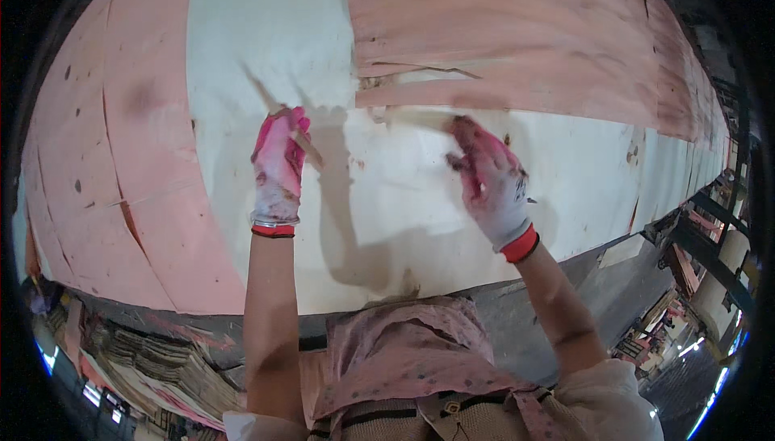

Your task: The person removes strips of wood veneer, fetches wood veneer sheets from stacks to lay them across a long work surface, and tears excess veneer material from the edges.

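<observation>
Both of my hands wear pink-stained white gloves with red cuffs. My left hand is closed around a thin wooden strip and rests on a pale veneer sheet. My right hand presses fingers down on the same pale sheet, just below the torn lower edge of a pink veneer sheet. Whether my right hand pinches anything is unclear. A splintered strip lies at that pink sheet's lower left corner.
Another pink veneer sheet with splits and dark knots covers the left side. The bench's dark front edge runs below the sheets. Stacked veneer lies on the floor at lower left; metal frames stand at right.
</observation>
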`<state>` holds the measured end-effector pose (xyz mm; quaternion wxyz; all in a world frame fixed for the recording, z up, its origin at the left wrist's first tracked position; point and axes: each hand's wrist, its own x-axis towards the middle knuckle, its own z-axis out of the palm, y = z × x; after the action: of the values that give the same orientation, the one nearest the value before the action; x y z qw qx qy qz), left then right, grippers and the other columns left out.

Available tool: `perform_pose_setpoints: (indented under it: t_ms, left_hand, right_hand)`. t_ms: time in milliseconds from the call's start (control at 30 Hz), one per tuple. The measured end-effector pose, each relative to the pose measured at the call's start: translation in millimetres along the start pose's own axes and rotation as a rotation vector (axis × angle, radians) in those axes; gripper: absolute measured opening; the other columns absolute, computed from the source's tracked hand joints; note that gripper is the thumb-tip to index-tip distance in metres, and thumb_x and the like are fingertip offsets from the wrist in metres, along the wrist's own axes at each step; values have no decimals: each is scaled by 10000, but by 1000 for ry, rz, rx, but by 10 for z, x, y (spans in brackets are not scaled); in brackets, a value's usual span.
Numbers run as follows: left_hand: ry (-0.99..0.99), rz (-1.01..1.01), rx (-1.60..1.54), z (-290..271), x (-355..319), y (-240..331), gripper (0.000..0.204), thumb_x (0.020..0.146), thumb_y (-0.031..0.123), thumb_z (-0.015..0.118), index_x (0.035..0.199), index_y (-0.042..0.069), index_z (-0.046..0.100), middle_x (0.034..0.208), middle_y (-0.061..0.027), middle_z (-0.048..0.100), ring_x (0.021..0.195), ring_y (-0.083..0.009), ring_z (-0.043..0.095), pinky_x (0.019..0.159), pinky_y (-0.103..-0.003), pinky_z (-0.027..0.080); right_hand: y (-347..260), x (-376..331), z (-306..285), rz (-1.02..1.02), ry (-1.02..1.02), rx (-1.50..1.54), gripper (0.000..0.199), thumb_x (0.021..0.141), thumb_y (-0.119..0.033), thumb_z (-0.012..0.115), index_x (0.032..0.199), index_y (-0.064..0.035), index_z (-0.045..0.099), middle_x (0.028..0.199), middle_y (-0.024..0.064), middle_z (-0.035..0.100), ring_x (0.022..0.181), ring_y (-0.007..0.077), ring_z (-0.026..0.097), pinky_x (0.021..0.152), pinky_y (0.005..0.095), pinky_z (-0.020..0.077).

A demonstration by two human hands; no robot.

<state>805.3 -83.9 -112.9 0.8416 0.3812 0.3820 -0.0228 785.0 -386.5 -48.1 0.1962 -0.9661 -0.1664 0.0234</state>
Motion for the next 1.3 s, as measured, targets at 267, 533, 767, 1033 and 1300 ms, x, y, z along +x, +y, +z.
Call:
perform_pose_setpoints:
  t_ms: [267, 533, 767, 1033, 1300]
  left_hand:
    - [-401, 347, 528, 787, 842, -704, 330, 827, 111, 664, 1118, -16, 575, 933, -63, 636, 833, -127, 614, 726, -243, 500]
    - [-432, 17, 914, 733, 1001, -887, 150, 807, 71, 657, 909, -38, 645, 752, -78, 652, 633, -136, 609, 579, -245, 498]
    - [-437, -271, 335, 573, 1013, -795, 263, 900, 175, 554, 1056, -34, 589, 900, -119, 656, 752, -181, 632, 664, -276, 516]
    - [-102, -81, 180, -244, 487, -547, 370, 946, 289, 482, 1195, 23, 545, 1047, -90, 634, 927, -181, 608, 780, -282, 485]
    - [-113, -113, 335, -1021, -505, -413, 373, 935, 278, 531, 1200, 17, 550, 1022, -104, 648, 912, -177, 621, 781, -276, 498]
  right_hand:
    - [243, 209, 72, -21, 59, -268, 551, 774, -62, 610, 1298, -148, 463, 1401, 83, 410, 1213, 291, 473, 888, 411, 441]
    - [455, 96, 136, -25, 40, -335, 547, 785, -62, 589, 1310, -137, 456, 1405, 81, 411, 1236, 291, 457, 907, 406, 429]
    - [427, -254, 321, 168, 194, 102, 484, 736, 36, 554, 1211, -56, 527, 1257, 120, 538, 1198, 341, 475, 958, 401, 436]
    - [464, -2339, 399, 784, 70, 16, 539, 772, 27, 526, 1297, -21, 416, 1438, 173, 304, 1283, 318, 382, 1005, 372, 383]
    - [1245, -7184, 681, 1946, -467, 471, 760, 755, -254, 627, 1426, -165, 283, 1466, 118, 313, 1344, 252, 309, 1065, 387, 301]
